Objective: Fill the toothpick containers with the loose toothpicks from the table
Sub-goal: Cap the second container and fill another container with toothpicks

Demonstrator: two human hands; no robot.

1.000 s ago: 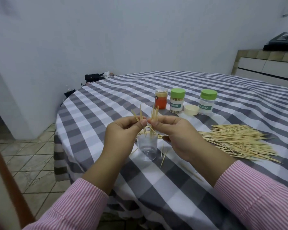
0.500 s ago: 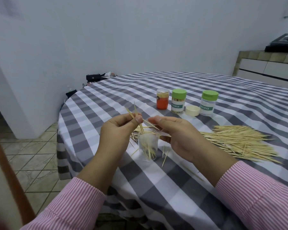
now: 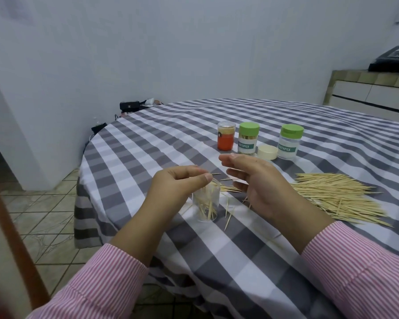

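Slim wooden toothpicks (image 3: 207,203) inside clear cylindrical plastic container (image 3: 205,204)

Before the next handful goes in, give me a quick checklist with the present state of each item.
1. Clear cup upright on the table: ok.
2. Cup has room left, only partly filled: ok.
3. Right hand open and free to grab more: ok.
4. Left hand free: cannot tell; fingers pinched over the cup rim, a toothpick tip shows beside them.
5. Pile beside the right hand: ok.
6. No strays off the pile: not ok; a few loose toothpicks lie by the cup.
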